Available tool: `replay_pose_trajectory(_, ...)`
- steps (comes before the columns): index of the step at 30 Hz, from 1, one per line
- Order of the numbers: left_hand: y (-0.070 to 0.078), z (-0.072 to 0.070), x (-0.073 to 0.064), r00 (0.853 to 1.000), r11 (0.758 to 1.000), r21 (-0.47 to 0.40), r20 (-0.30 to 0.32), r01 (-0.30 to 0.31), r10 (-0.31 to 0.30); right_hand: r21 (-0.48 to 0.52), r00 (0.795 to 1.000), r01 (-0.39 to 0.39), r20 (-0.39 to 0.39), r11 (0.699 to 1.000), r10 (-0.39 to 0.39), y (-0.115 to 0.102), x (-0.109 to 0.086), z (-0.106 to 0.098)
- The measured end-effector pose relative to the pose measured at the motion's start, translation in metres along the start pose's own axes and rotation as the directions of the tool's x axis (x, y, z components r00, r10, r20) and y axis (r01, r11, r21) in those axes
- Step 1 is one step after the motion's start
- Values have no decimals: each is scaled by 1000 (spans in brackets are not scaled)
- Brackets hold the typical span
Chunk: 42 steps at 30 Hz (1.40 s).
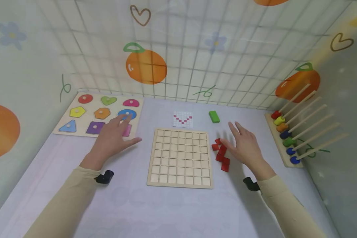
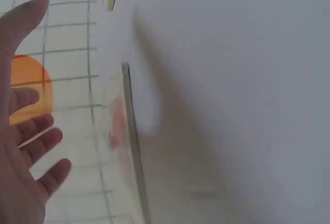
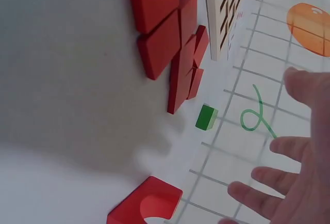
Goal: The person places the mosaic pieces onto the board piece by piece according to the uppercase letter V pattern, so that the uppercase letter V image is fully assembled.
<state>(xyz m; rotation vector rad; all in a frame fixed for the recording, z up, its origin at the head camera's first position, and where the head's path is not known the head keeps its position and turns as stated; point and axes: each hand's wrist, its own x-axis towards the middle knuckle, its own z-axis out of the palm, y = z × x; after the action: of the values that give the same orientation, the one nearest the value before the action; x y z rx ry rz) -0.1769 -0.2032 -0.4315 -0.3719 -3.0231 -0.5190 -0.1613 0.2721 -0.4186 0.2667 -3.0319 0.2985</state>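
My left hand [image 1: 111,137] hovers with spread, relaxed fingers over the right part of the wooden shape puzzle [image 1: 96,105], holding nothing. My right hand [image 1: 245,145] is likewise loosely spread and holds nothing. Its thumb overlaps the loose red square tiles [image 1: 225,167] in the head view; the right wrist view has the fingers raised above the table. Between the hands lies a wooden grid board [image 1: 179,186] with bare square cells. Behind it is a small card [image 1: 182,114] printed with a V of pinkish-red squares. A green block [image 1: 214,116] lies beyond the red tiles.
A wooden stand [image 1: 281,145] with slanting pegs and coloured beads is along the right side. Low in the right wrist view appears a red block with a curved cutout [image 3: 167,190]. A curtain with printed oranges [image 1: 146,67] hangs over a wire grid behind the table.
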Motion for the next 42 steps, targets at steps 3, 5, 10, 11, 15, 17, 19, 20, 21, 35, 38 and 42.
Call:
replay_pose_trajectory(3,2,6,1,999,998,-38,13,-44,44,15,1000,2,5,1000,-3,0,-5,-3)
replay_pose_trajectory(5,4,11,1,997,996,-50,27,-76,78,25,1000,-2,21,1000,1,0,-9,-5)
replay_pose_trajectory(10,14,23,-2,988,988,-95,89,-120,128,73,996,-22,90,997,16,-2,-18,-8)
replay_pose_trajectory(11,16,26,-3,986,987,-111,103,-119,131,90,994,-28,106,996,18,-2,-19,-8)
replay_pose_trajectory(15,25,36,-6,977,981,-164,163,-107,134,144,987,-60,157,988,37,-1,-26,-6)
replay_pose_trajectory(17,30,40,-6,972,977,-183,187,-105,140,161,984,-73,173,984,44,1,-28,-6)
replay_pose_trajectory(19,34,41,-6,966,972,-205,207,-113,156,171,980,-87,191,981,54,1,-31,-5)
replay_pose_trajectory(20,35,41,-6,962,970,-212,218,-116,163,177,977,-94,204,980,57,1,-32,-5)
replay_pose_trajectory(21,37,41,-6,958,967,-225,229,-118,170,184,975,-98,215,978,57,1,-33,-5)
replay_pose_trajectory(35,41,45,-6,908,962,-260,376,-86,183,258,953,-87,304,962,5,0,-46,4)
replay_pose_trajectory(38,40,45,-6,905,963,-252,383,-92,187,268,947,-85,320,960,-6,1,-48,7)
replay_pose_trajectory(42,40,46,-5,898,963,-251,393,-100,196,270,946,-72,322,960,-20,2,-51,10)
